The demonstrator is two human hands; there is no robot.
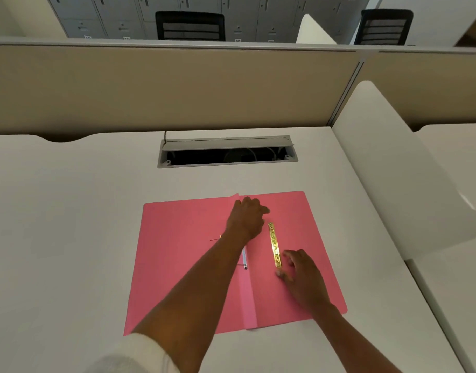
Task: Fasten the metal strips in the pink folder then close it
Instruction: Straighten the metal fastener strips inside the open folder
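A pink folder (183,265) lies open and flat on the white bench (70,224), its two leaves spread to either side of a lighter pink spine strip that runs toward the near edge. On the right leaf, just beside the spine, lies a gold metal strip (274,244) with small holes along it, set lengthwise and parallel to the spine. The left hand (246,218) reaches across the fold and rests palm down near the far end of the spine, fingers curled loosely over the paper — it holds nothing that shows, and what lies under the palm is hidden. Below its wrist a thin silver strip (244,257) runs along the spine, partly covered by the forearm. The right hand (301,273) lies on the right leaf with fingers spread open, fingertips (286,255) touching or just beside the near end of the gold strip — which of the two cannot be told. A white sleeve (140,354) shows at the left elbow. Beyond the folder, a cable hatch (227,152) stands open in the bench.
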